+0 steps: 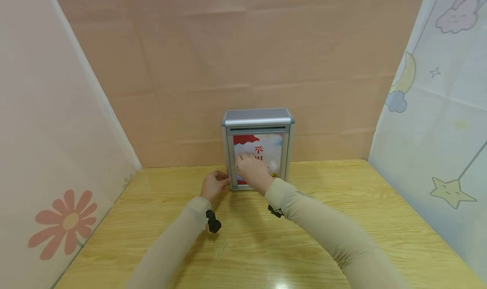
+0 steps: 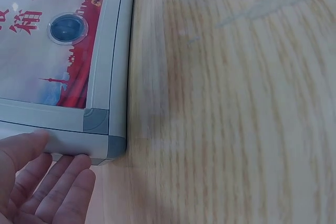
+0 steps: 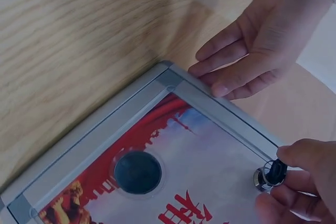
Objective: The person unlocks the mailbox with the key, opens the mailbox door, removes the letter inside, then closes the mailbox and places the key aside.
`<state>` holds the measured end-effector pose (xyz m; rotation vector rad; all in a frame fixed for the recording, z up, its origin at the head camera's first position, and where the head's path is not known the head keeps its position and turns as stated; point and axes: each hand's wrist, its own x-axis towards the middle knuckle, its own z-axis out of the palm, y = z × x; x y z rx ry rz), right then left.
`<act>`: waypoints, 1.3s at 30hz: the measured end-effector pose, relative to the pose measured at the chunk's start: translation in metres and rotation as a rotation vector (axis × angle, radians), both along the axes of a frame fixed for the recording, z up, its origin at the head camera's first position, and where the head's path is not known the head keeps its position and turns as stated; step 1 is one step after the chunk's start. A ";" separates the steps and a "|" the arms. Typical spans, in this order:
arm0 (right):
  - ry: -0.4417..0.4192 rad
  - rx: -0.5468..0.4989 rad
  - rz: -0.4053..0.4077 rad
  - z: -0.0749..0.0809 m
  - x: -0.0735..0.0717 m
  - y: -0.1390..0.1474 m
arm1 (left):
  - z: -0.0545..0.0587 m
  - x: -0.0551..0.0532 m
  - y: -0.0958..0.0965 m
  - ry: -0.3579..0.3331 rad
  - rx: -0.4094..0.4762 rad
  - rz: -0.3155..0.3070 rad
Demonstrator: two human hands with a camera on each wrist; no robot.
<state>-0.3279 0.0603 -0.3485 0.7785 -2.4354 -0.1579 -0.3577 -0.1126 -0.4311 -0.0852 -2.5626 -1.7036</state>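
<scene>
A grey metal report box with a printed red and white front stands upright on the table against the back cloth. My right hand is at the left part of its front. In the right wrist view, the right thumb and fingers pinch a black-headed key at the round silver lock. My left hand touches the box's lower left side. Its thumb rests near the front edge in the left wrist view, and its fingers lie fairly straight along the side.
A dark round window sits low in the box's front. A narrow slot runs across its top. The wooden table has a pale streak near the front. Patterned cloth walls stand at both sides.
</scene>
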 end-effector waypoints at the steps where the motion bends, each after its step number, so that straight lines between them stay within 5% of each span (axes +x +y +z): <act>1: 0.020 0.026 0.000 0.000 -0.001 -0.001 | 0.000 0.000 0.000 -0.001 0.002 0.001; 6: 0.046 0.057 0.011 0.000 -0.002 -0.003 | 0.002 0.003 0.000 0.000 -0.001 0.003; 8: -0.006 -0.005 0.029 0.001 -0.002 -0.003 | 0.004 0.004 0.001 -0.005 -0.006 0.010; 16: -0.518 -0.589 0.048 0.002 -0.004 0.002 | 0.009 0.006 0.000 -0.009 -0.046 0.037; 33: -1.108 -1.249 0.028 -0.007 -0.009 0.008 | 0.004 0.003 0.000 0.014 -0.054 0.048; 39: -1.193 -1.377 0.058 -0.008 -0.010 0.007 | 0.005 0.005 0.000 0.007 -0.048 0.044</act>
